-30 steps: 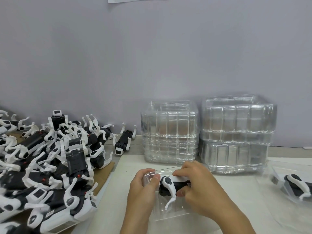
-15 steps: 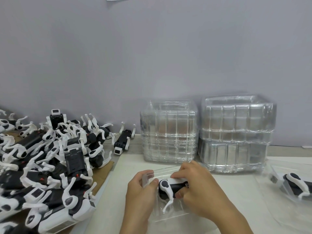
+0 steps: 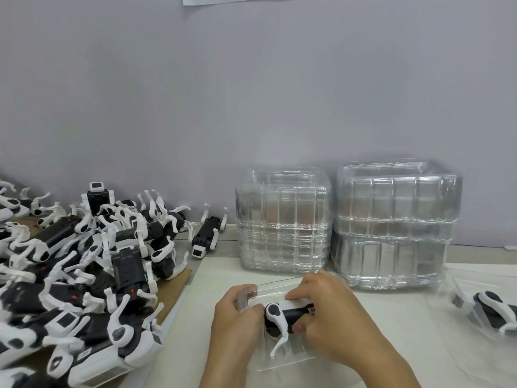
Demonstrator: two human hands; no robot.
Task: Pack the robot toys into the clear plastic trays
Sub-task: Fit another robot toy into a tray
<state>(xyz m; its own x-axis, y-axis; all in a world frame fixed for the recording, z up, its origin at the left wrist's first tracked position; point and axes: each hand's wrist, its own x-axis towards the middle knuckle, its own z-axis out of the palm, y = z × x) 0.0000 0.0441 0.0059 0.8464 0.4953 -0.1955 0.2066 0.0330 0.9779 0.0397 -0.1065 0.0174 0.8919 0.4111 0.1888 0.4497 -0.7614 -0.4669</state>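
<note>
At the table's [image 3: 223, 278] front edge, both hands curl inward: left hand [image 3: 237, 312] grips the clear tray [image 3: 279, 357], right hand [image 3: 333, 312] clasps the robot toy [image 3: 288, 317].

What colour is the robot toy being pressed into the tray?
Black body with white legs: the robot toy in the clear tray, seen from the head view.
</note>
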